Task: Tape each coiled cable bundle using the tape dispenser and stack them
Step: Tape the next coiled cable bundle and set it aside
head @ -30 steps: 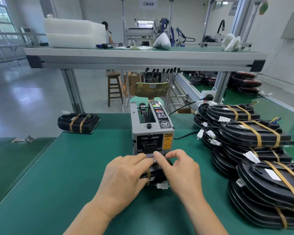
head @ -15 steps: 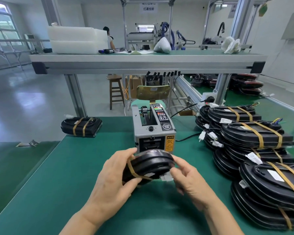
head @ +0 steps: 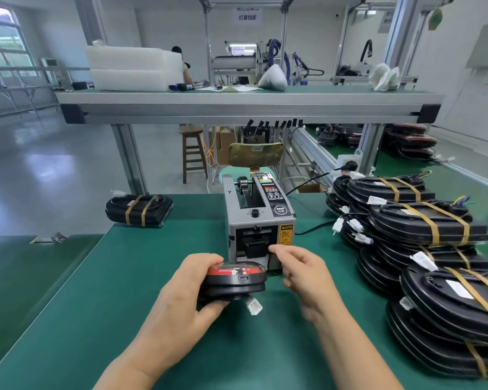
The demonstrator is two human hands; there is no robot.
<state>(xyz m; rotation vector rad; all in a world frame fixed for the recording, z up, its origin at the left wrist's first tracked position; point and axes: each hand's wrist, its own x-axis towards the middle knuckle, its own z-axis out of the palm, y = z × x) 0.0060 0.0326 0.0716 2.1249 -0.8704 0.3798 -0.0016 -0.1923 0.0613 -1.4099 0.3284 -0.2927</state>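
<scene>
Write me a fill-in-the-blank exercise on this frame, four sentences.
1. The left hand grips a bundle whose top rim is ___.
2. The right hand is at the front of the tape dispenser, which stands on a ___ mat.
3. The taped stacks lie to the dispenser's ___.
4. A lone taped bundle lies at the far ___ of the mat.

Missing words: red; green; right; left.

Left hand (head: 185, 301) covers the cable bundle (head: 237, 282) on its left side and underside. Tape dispenser (head: 261, 220) outlet bottom is hidden behind the bundle and right hand (head: 304, 277); any tape in that pinch, can't tell. Stack (head: 423, 223) at 3 o'clock is cut by the right edge. Sign (head: 247, 16) at 12 unreadable. Person (head: 182, 63) at 11 mostly behind white boxes (head: 133, 67). Forearms cut at 6.
</scene>
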